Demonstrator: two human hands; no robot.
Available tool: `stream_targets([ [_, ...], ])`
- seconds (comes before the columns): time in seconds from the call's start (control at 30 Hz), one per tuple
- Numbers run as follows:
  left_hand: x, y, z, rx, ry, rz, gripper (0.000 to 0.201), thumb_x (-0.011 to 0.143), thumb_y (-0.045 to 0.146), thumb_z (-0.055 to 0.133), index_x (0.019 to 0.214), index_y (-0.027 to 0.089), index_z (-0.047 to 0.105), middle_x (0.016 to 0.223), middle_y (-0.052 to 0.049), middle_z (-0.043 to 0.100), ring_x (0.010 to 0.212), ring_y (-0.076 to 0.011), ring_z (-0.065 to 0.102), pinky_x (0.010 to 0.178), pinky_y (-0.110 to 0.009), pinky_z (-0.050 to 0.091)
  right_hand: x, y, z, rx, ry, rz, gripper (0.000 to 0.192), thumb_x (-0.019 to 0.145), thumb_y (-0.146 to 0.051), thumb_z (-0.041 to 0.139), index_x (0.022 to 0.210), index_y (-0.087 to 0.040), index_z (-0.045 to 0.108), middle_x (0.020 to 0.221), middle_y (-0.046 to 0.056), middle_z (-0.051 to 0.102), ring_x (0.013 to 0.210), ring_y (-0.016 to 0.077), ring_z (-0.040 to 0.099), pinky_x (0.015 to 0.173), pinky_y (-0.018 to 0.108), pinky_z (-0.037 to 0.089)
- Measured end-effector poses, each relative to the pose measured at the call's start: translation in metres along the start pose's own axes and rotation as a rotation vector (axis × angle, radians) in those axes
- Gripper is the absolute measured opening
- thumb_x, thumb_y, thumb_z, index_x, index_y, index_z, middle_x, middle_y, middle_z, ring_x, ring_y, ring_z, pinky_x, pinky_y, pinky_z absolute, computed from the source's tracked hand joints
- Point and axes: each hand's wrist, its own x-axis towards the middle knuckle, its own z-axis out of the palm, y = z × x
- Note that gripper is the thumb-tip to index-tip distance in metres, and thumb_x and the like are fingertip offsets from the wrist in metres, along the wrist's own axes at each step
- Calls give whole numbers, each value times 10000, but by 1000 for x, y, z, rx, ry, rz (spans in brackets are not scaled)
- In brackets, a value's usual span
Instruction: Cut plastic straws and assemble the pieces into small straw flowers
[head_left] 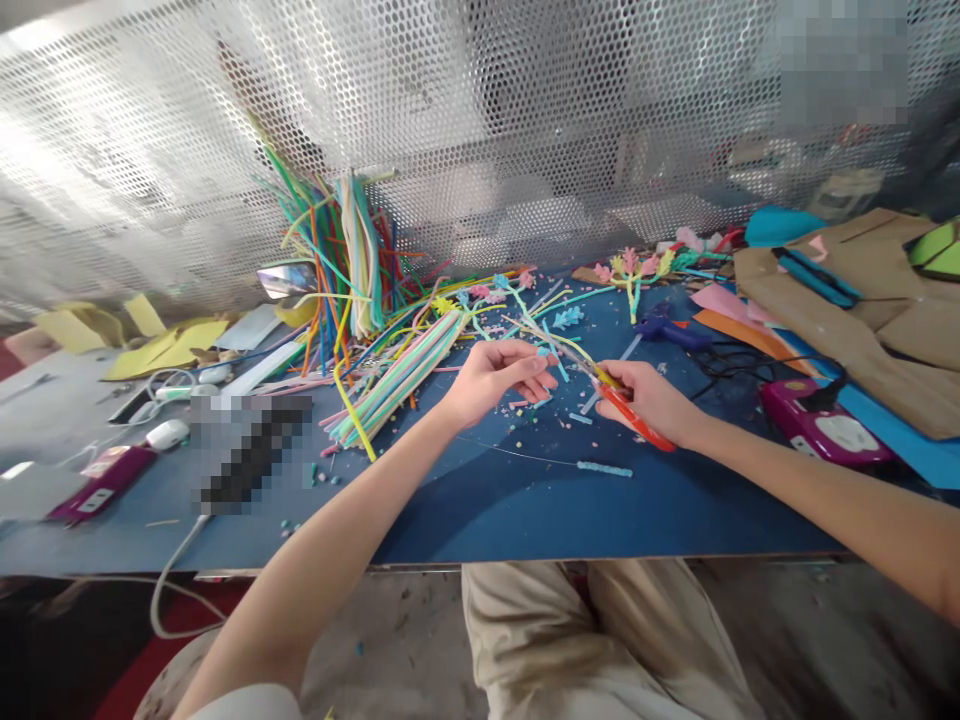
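My left hand (499,378) is closed in a pinch, with a small light-blue piece of pipe cleaner (544,352) at its fingertips. My right hand (658,402) grips scissors (646,430) by their red-orange handles, and the blades point left toward that blue piece. Below the hands, a short fuzzy blue stick (604,468) with a long thin wire lies on the dark blue tabletop (480,525). Small snipped bits are scattered around both hands. Just beyond them lies a blue leaf-like pipe-cleaner shape (568,318).
Pastel pipe cleaners (405,375) lie left of my hands; a taller bundle (358,260) leans against the perforated metal screen (525,120). A pipe-cleaner flower (634,285), a blue glue gun (675,330), a purple power strip (825,425) and cardboard (795,300) occupy the right.
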Motion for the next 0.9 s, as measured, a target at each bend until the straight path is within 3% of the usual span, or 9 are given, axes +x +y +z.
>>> stream_targets([
  [0.17, 8, -11, 0, -13, 98, -4, 374, 808, 458, 760, 978, 129, 706, 995, -120, 771, 733, -134, 730, 695, -249, 603, 7, 7, -4, 44, 146, -87, 232, 767, -341, 714, 779, -211, 522, 665, -51, 468, 576, 105, 423, 538, 260, 367],
  [0.33, 10, -27, 12, 87, 64, -90, 405, 795, 498, 764, 924, 116, 728, 913, -118, 773, 690, -124, 713, 672, -235, 594, 6, 2, 1, 130, 231, -116, 264, 778, -411, 745, 860, -219, 584, 762, -9, 582, 624, 132, 508, 586, 295, 469],
  [0.53, 10, -32, 28, 145, -7, 18, 398, 811, 499, 744, 880, 108, 730, 819, -85, 755, 676, -129, 700, 668, -243, 594, 5, -2, 12, 310, 257, -143, 369, 721, -424, 809, 891, -214, 557, 973, 57, 705, 853, 196, 667, 782, 362, 554],
  [0.7, 5, -29, 36, 198, -29, 55, 389, 841, 503, 708, 923, 124, 735, 861, -81, 758, 705, -135, 702, 681, -243, 588, 7, 4, 11, 298, 323, -138, 413, 682, -488, 824, 878, -211, 589, 921, 63, 711, 805, 209, 685, 724, 371, 581],
  [0.9, 1, -31, 36, 363, 33, 86, 372, 856, 533, 676, 868, 169, 755, 793, -45, 759, 645, -126, 687, 655, -224, 569, 8, 7, 12, 326, 291, -133, 389, 686, -481, 819, 871, -215, 604, 902, 50, 699, 813, 203, 675, 702, 358, 580],
])
